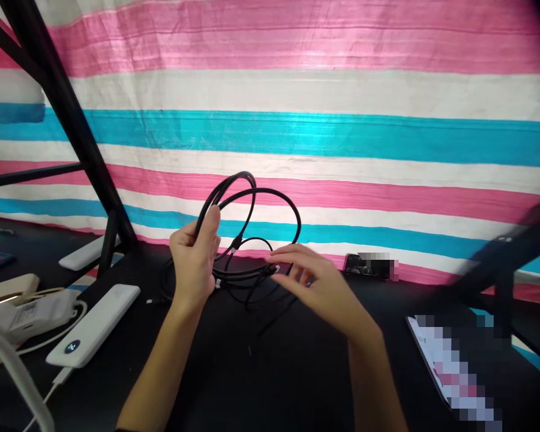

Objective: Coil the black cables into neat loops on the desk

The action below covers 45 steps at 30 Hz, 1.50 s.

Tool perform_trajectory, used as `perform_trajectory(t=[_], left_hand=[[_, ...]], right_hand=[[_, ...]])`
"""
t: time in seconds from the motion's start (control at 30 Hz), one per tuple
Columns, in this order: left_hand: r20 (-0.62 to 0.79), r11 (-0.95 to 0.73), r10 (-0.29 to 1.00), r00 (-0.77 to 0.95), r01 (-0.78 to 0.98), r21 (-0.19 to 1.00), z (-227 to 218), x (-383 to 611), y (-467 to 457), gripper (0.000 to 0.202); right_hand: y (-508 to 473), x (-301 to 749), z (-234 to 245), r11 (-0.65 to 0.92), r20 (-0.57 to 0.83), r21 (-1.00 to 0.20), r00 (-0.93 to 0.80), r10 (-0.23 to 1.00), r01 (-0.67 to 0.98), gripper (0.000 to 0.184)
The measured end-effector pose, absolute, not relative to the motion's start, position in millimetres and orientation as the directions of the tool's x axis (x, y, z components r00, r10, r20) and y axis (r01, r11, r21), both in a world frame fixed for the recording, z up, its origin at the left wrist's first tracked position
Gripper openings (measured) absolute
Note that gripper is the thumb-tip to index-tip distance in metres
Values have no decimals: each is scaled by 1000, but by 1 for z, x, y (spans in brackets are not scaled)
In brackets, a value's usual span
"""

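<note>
My left hand (pixel 193 252) is closed around a coiled black cable (pixel 292 207), thumb pointing up and loops rising above the fist. Further right, my right hand (pixel 317 279) has its fingers curled, with a gap between thumb and forefinger. One loop of the cable runs down behind its fingers, and a blurred length comes out below, so the cable seems to pass through this hand; its exact grip is partly hidden. Between the hands, more black cable strands and a small light-coloured tag or plug (pixel 234 247) hang over the dark table (pixel 252 384).
At left lie a white power bank (pixel 94 327) with a lead plugged in, a white power strip (pixel 36 315) and another white slab (pixel 83 253). A phone (pixel 445 360) lies at right, a dark device (pixel 364 265) at the back. Black frame bars (pixel 72 126) stand before a striped sheet (pixel 319 135).
</note>
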State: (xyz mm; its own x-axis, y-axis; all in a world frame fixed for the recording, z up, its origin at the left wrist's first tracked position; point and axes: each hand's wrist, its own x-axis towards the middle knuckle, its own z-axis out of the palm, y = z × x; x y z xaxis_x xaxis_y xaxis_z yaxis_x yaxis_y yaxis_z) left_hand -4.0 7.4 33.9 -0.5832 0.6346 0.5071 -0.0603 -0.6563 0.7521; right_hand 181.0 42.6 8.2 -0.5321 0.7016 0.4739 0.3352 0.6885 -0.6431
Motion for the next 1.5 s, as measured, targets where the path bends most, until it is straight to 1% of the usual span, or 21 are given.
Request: perform_trajectory(t=[0.07, 0.1, 0.17, 0.23, 0.3, 0.4, 0.5, 0.63, 0.73, 0.83, 1.0, 1.07, 1.13, 1.23, 1.27, 1.33, 1.4, 1.47, 1.5], left_hand=[[500, -645, 644, -579, -60, 762, 33, -1, 7, 60], [492, -637, 653, -576, -66, 768, 33, 0, 8, 60], [471, -615, 678, -565, -85, 784, 33, 0, 8, 60], [440, -584, 709, -551, -108, 805, 33, -1, 9, 60], [409, -550, 744, -528, -136, 824, 34, -5, 11, 60], [368, -511, 781, -505, -178, 841, 33, -13, 17, 60], [350, -502, 775, -526, -176, 847, 30, -22, 25, 60], [337, -499, 753, -565, -156, 853, 27, -30, 33, 61], [330, -494, 748, -575, -150, 857, 25, -32, 36, 60], [321, -490, 750, -579, -159, 857, 25, -31, 38, 59], [269, -472, 768, -581, -229, 851, 26, -31, 40, 62], [279, -489, 764, -582, -239, 839, 27, -32, 38, 62], [319, -526, 749, -580, -229, 819, 29, -32, 35, 62], [389, -586, 705, -592, -179, 790, 32, -30, 28, 62], [407, -603, 685, -604, -157, 782, 33, -30, 26, 61], [428, -632, 640, -638, -120, 766, 33, -31, 24, 60], [432, -652, 609, -665, -110, 750, 33, -34, 24, 59], [427, -662, 601, -676, -123, 739, 33, -40, 25, 59], [422, -666, 600, -679, -132, 734, 33, -43, 24, 58]], right_hand=[[47, 172, -1, 672, 354, -639, -632, 689, 375, 29], [51, 169, -5, 670, 332, -622, -640, 693, 404, 28], [60, 164, -12, 679, 341, -582, -624, 703, 447, 19], [66, 163, -15, 696, 381, -551, -602, 701, 462, 12], [68, 163, -15, 713, 434, -520, -574, 694, 469, 12], [68, 163, -15, 727, 548, -459, -481, 684, 511, 12], [67, 160, -17, 725, 638, -404, -395, 661, 558, 10], [67, 153, -21, 701, 728, -379, -273, 629, 604, 12], [67, 150, -22, 677, 785, -402, -149, 601, 616, 16], [66, 148, -21, 684, 811, -453, -56, 583, 572, 16], [67, 150, -20, 693, 786, -534, -18, 618, 485, 17], [71, 152, -22, 679, 755, -567, -34, 654, 467, 17], [75, 154, -25, 665, 713, -607, -71, 697, 435, 16], [81, 154, -31, 635, 616, -682, -183, 766, 361, 12], [82, 154, -32, 626, 588, -704, -219, 779, 336, 15], [83, 153, -33, 613, 552, -731, -270, 789, 299, 31], [83, 154, -33, 602, 531, -742, -288, 797, 295, 46], [85, 160, -30, 570, 479, -750, -317, 818, 337, 52], [86, 164, -29, 551, 443, -750, -341, 829, 366, 48]])
